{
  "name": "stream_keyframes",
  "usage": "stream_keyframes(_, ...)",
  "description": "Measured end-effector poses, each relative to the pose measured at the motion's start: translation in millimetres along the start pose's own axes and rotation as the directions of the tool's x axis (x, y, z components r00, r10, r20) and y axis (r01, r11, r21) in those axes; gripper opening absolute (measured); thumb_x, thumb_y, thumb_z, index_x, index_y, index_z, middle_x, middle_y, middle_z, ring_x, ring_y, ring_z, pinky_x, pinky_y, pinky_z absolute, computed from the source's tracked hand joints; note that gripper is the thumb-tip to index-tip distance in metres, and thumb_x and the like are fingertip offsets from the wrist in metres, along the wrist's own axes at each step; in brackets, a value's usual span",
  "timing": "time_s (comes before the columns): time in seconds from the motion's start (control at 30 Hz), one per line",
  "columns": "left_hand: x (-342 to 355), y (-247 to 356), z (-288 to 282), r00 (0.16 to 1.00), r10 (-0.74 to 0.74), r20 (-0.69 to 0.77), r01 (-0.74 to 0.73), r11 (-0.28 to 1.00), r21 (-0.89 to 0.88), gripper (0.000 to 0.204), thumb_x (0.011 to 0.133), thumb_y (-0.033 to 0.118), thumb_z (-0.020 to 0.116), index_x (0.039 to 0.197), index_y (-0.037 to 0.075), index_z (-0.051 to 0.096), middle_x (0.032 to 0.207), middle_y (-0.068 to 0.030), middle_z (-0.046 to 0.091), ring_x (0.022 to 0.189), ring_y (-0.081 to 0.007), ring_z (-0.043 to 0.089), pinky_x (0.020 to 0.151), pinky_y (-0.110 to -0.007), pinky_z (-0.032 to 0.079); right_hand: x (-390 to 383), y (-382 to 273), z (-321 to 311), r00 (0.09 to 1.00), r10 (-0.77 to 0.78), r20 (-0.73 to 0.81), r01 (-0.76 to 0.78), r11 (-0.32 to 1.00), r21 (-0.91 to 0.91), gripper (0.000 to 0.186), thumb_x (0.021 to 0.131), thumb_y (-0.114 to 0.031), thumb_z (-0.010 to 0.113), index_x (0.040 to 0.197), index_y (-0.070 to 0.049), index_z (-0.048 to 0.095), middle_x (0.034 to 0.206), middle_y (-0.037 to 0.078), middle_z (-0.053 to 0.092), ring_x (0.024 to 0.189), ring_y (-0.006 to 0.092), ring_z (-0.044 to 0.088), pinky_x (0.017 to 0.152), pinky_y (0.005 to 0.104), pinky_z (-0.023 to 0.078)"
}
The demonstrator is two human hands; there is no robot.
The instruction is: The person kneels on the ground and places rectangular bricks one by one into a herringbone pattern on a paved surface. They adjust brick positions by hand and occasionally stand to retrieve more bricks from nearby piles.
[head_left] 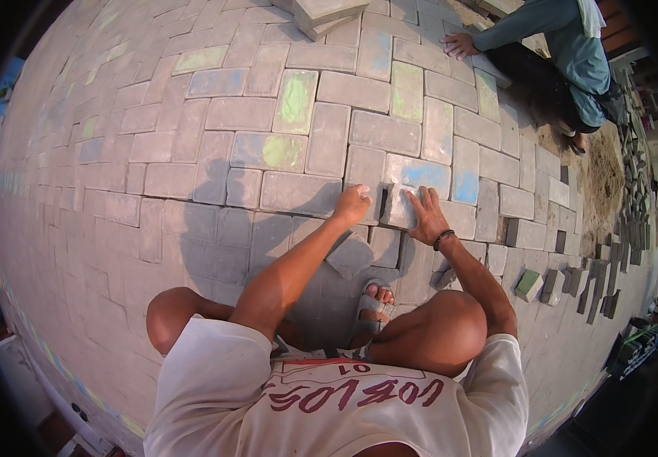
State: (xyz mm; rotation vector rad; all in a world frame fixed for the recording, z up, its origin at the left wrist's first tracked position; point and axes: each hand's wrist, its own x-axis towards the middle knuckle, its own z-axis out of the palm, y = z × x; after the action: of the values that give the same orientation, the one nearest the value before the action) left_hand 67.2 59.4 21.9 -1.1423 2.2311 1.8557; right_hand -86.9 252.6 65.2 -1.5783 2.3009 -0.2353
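My right hand point(425, 216), with a dark bracelet at the wrist, grips the right side of a small grey paving block point(398, 208). That block sits slightly tilted at a narrow dark gap in the paving. Just left of the gap, my left hand point(352, 204) is closed low over the pavers; what its fingers hold, if anything, is hidden. Beyond both hands lies a paver with blue paint point(424, 174). A loose, broken-edged grey block point(349, 256) rests between my left forearm and my sandalled foot.
Grey pavers point(329, 137) spread around me, some painted green or blue. Stacked blocks point(329, 14) stand at the far edge. A co-worker's hand point(460, 46) presses the paving at the far right. Loose blocks point(553, 288) lie to the right, beside bare sand point(607, 164).
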Motion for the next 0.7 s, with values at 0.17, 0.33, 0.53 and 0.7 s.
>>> stream_keyframes(0.17, -1, -29, 27, 0.992, 0.008, 0.124, -0.019, 0.995, 0.094, 0.043, 0.084, 0.016, 0.065, 0.123, 0.0, 0.062, 0.112, -0.0206, 0.069, 0.106, -0.033, 0.065, 0.093, -0.039, 0.05, -1, -6, 8, 0.997, -0.072, -0.042, 0.072, 0.997, -0.017, 0.107, 0.051, -0.009, 0.084, 0.146, -0.018, 0.036, 0.141, 0.028, 0.034, 0.132, 0.0492, 0.03, 0.113, 0.0515, 0.032)
stream_keyframes(0.33, -13, -34, 41, 0.984, 0.012, 0.176, -0.042, 0.985, 0.17, 0.043, 0.084, 0.015, 0.066, 0.124, 0.0, 0.062, 0.108, -0.0215, 0.069, 0.104, -0.0347, 0.066, 0.092, -0.04, 0.05, -2, 0, 15, 0.992, -0.096, -0.078, 0.1, 0.994, 0.049, 0.105, 0.051, -0.009, 0.082, 0.146, -0.016, 0.038, 0.142, 0.028, 0.032, 0.133, 0.0496, 0.028, 0.113, 0.0517, 0.031)
stream_keyframes(0.53, -15, -34, 44, 0.99, 0.034, 0.137, -0.066, 0.969, 0.24, 0.047, 0.083, 0.016, 0.067, 0.127, 0.001, 0.059, 0.11, -0.0201, 0.068, 0.104, -0.035, 0.065, 0.091, -0.041, 0.05, -3, 6, 27, 0.992, -0.087, -0.089, 0.098, 0.987, 0.126, 0.107, 0.056, -0.016, 0.082, 0.15, -0.015, 0.031, 0.146, 0.029, 0.03, 0.137, 0.0513, 0.023, 0.115, 0.0536, 0.028)
stream_keyframes(0.7, -6, -30, 38, 0.986, -0.029, 0.163, -0.009, 0.973, 0.229, 0.06, 0.08, 0.022, 0.073, 0.134, 0.001, 0.053, 0.118, -0.0197, 0.064, 0.11, -0.0337, 0.062, 0.094, -0.04, 0.048, -3, 38, 14, 0.968, 0.065, -0.24, 0.061, 0.874, 0.483, 0.096, 0.083, -0.04, 0.072, 0.155, -0.007, 0.017, 0.145, 0.03, 0.038, 0.139, 0.0406, 0.033, 0.113, 0.051, 0.029)
